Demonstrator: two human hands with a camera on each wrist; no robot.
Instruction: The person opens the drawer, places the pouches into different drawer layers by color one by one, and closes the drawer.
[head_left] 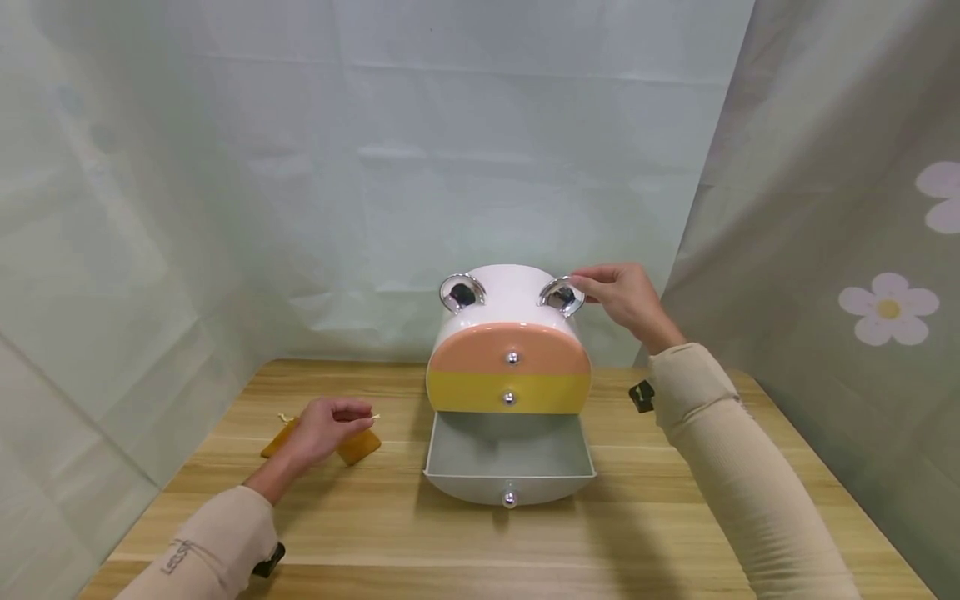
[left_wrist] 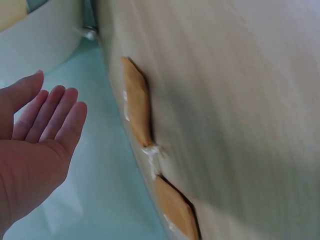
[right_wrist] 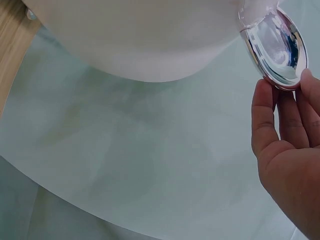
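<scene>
A white rounded drawer box [head_left: 510, 292] stands on the wooden table [head_left: 615, 533], with a pink drawer [head_left: 510, 350], a yellow drawer [head_left: 510, 392] and a bottom white drawer [head_left: 510, 487] pulled out and empty. Two chrome ear-shaped fittings sit on its top. My right hand [head_left: 600, 287] touches the right chrome ear [head_left: 558, 296] with nearly straight fingertips; the right wrist view shows those fingers [right_wrist: 280, 115] at the ear's rim [right_wrist: 277, 47]. My left hand [head_left: 330, 421] hovers over two orange wrapped packets [head_left: 360, 447], palm open and holding nothing [left_wrist: 45, 125]. The packets [left_wrist: 137, 102] lie end to end on the wood.
Pale green cloth hangs behind and to both sides of the table; the right panel carries flower prints [head_left: 888, 308]. The box's left chrome ear [head_left: 461, 292] stands untouched. The table's left edge lies just beyond the packets.
</scene>
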